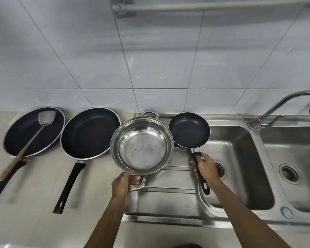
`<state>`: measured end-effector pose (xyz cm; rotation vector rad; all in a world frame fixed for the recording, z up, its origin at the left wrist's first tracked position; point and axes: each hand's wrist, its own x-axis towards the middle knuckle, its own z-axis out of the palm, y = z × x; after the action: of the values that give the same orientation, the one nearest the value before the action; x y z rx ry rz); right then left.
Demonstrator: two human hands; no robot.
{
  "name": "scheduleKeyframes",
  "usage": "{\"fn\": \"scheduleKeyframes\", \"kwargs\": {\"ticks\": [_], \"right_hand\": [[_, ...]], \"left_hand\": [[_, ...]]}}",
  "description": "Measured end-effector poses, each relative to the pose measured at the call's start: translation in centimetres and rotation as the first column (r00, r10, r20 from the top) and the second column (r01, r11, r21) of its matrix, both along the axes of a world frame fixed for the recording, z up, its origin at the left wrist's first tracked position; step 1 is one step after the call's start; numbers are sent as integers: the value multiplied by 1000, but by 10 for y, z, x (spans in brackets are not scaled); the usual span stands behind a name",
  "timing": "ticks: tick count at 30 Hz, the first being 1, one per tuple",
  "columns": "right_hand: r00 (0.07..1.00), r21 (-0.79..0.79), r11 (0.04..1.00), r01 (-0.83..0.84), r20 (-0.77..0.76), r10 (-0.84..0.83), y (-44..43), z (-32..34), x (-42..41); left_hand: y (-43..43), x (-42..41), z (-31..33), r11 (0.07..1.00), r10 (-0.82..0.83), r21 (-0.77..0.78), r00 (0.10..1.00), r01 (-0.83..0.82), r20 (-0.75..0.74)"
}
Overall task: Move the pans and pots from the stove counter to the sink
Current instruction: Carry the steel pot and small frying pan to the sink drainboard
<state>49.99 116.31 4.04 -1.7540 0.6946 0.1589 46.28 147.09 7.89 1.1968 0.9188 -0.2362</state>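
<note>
Hands [123, 185] [205, 166] gripping pot [141, 145], small pan [189, 130]

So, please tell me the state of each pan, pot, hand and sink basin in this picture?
steel pot: empty, held by its near handle, over the drainboard.
small pan: empty, held by its handle.
left hand: shut on the steel pot.
right hand: shut on the small pan.
middle pan: empty, on the counter.
far-left pan: on the counter, spatula inside.
sink basins: empty, no water visible.
</note>
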Motion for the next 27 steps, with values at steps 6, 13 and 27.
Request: {"fn": "scheduleKeyframes", "kwargs": {"ticks": [6, 13, 27], "right_hand": [[997, 20, 997, -70, -30, 70, -3, 4, 10], [995, 107, 991, -86, -34, 90, -8, 7, 6], [984, 92, 980, -178, 26, 177, -13, 11, -8]], "left_hand": [[11, -20, 1, 999, 5, 53, 1000, -5, 17], [2, -16, 11, 992, 128, -23, 986, -126, 104], [-16, 3, 17, 971, 217, 59, 959, -231, 183]]}}
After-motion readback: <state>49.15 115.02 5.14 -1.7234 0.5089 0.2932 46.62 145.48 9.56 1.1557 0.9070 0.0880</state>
